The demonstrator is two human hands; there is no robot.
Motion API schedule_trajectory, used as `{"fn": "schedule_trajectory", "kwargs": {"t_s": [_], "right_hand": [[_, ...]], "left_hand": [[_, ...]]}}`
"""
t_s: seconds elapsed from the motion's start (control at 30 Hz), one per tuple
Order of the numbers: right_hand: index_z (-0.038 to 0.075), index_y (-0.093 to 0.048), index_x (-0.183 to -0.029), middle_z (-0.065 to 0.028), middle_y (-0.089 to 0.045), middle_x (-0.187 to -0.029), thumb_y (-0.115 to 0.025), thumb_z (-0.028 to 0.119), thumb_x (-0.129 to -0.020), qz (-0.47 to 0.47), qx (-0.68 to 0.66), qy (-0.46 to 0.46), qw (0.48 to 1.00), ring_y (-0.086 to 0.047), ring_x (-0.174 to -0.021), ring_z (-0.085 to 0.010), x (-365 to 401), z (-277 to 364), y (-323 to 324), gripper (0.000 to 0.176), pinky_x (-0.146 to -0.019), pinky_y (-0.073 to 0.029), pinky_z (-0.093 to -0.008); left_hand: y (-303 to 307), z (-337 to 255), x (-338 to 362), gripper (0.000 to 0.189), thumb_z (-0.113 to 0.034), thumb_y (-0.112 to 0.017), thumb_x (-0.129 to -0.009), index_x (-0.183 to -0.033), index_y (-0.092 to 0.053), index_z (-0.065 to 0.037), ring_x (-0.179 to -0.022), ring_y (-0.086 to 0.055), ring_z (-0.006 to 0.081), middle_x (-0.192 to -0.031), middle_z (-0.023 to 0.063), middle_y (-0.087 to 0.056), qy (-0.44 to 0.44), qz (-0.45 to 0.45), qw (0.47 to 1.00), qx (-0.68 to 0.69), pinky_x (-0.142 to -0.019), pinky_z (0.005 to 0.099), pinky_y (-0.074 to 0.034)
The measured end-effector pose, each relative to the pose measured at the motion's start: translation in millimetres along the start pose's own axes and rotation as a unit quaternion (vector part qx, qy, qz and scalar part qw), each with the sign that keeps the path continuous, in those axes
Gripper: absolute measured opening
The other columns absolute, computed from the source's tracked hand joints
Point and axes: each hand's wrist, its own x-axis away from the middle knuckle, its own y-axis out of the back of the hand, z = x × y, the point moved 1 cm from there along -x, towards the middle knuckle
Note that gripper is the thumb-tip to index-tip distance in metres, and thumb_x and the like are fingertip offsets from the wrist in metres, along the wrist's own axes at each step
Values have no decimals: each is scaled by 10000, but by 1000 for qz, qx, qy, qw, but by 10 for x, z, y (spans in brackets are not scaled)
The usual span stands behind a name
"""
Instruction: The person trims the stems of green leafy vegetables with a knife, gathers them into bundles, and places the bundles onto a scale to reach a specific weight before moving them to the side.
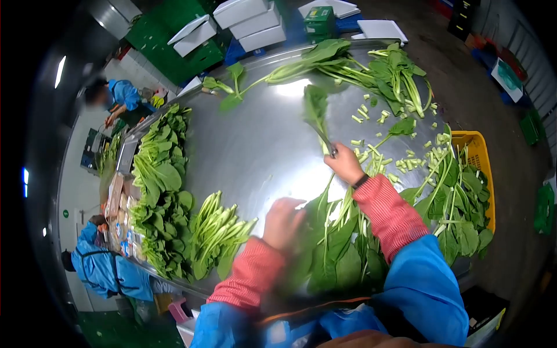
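Observation:
My right hand [345,165] is closed on a small metal tool, likely a knife [333,152], near the table's middle. Just beyond it lies or hangs a blurred leafy stalk [315,107]; whether the hand also grips it is unclear. Smeared by motion, my left hand [283,223] is over the lower middle of the metal table [232,148], left of a pile of leafy greens [348,268]. Its fingers are too blurred to read. Cut stem pieces [411,163] are scattered right of my right hand. A trimmed bunch [217,229] lies left of my left hand.
Stacked greens [159,180] line the table's left side. More greens [400,75] lie at the far edge. A yellow crate [489,174] stands at the right, with greens [464,214] beside and over it. White boxes [255,26] are beyond the table. Two people in blue work at left.

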Motion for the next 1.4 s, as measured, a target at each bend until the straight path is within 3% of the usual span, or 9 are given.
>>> {"fn": "schedule_trajectory", "kwargs": {"t_s": [0.17,0.3,0.43,0.57,0.8,0.93,1.17,1.27,1.4], "right_hand": [[-38,-547,-1136,-52,-584,-710,-564,100,-904,202,-433,-165,863,-422,-457,-33,738,423,419,270,-389,-327,-179],[-10,-572,-1035,-35,-559,-693,-522,159,-958,195,-488,-217,822,-432,-453,-47,1018,421,647,192,-378,-368,-180],[38,-611,-923,-36,-558,-642,-573,251,-953,-31,-100,-3,994,-558,-571,-130,1183,428,728,219,-520,-421,-294],[90,-620,-856,-75,-614,-749,-666,155,-807,-77,207,213,952,-613,-634,-250,1441,663,696,94,-554,-487,-343],[28,-641,-915,-126,-648,-734,-639,250,-886,-30,62,-18,997,-631,-623,-286,1549,280,610,224,-558,-477,-367],[27,-662,-966,-149,-629,-735,-715,267,-803,97,-66,37,992,-597,-600,-244,1555,791,328,295,-590,-469,-319],[9,-645,-825,-148,-619,-658,-670,209,-786,33,48,-27,998,-624,-593,-285,1497,530,329,206,-566,-484,-369],[-10,-645,-990,-95,-622,-674,-687,280,-841,36,-76,-39,996,-604,-589,-215,1577,309,206,329,-557,-467,-332],[23,-455,-1333,-142,-636,-694,-665,370,-858,105,87,-66,988,-634,-597,-282,1682,772,-93,625,-575,-497,-372]], "left_hand": [[73,-331,-400,290,-111,-677,-772,-1057,-623,-111,-952,-570,314,-1024,70,-613,-121,-92,979,-132,-864,444,-440],[31,-370,-377,264,-144,-686,-786,-1039,-621,-105,-866,-591,315,-887,85,-586,-104,10,985,-136,-748,423,-464],[-64,-416,-275,243,-164,-695,-814,-1026,-643,-60,-833,-601,304,-881,105,-609,57,42,994,83,-730,395,-481],[-41,-374,-227,275,-129,-684,-880,-1103,-647,27,-873,-610,110,-937,60,-687,259,113,891,355,-802,261,-487],[97,-365,-98,213,-145,-668,-902,-1089,-638,-48,-854,-625,118,-979,18,-661,332,91,815,466,-790,270,-511],[55,-399,-33,214,-156,-681,-897,-1089,-627,-79,-830,-616,100,-948,-10,-656,307,92,824,468,-759,254,-506],[587,114,358,224,-132,-703,-842,-1045,-682,-39,-774,-598,128,-923,63,-671,128,85,987,38,-723,276,-491],[1043,445,441,272,-220,-719,-807,-1029,-690,-66,-808,-653,303,-955,127,-673,150,7,975,-161,-780,388,-526],[1274,1146,637,475,-199,-751,-793,-1226,-599,-76,-958,-602,285,-1086,165,-610,127,-57,930,-339,-860,367,-495]]}}
